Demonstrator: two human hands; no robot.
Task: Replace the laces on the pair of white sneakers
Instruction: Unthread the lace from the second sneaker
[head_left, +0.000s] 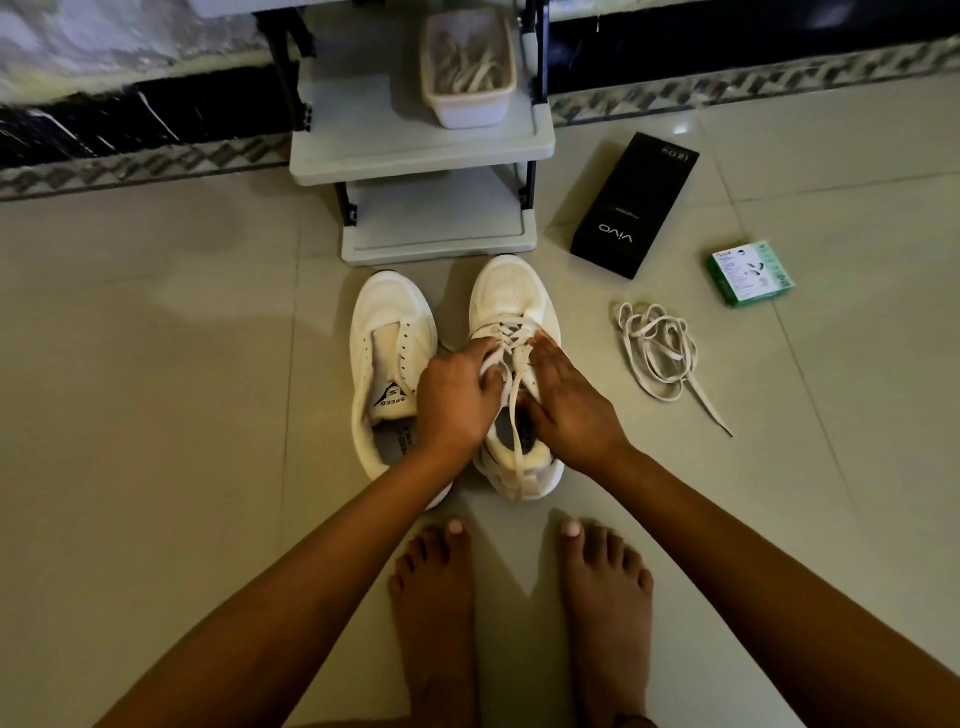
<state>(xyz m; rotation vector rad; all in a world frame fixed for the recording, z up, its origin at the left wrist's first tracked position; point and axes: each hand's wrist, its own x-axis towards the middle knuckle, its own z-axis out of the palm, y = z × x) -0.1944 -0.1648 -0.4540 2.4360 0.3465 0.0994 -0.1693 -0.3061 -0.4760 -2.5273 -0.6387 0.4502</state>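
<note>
Two white sneakers stand side by side on the tiled floor. The left sneaker (384, 332) has bare eyelets and no lace. The right sneaker (511, 291) still carries a white lace (511, 332) across its upper eyelets, with loose ends trailing over the heel opening. My left hand (452, 395) rests on the right sneaker's inner side, fingers curled around a loop of that lace. My right hand (566, 400) presses flat on the shoe's outer side, fingers extended. A loose white lace (657, 348) lies coiled on the floor to the right.
A grey two-tier rack (415, 150) stands just beyond the shoes, with a white tub of laces (467, 67) on its top shelf. A black phone box (631, 208) and a small green box (750, 273) lie at the right. My bare feet (519, 597) are close behind the sneakers.
</note>
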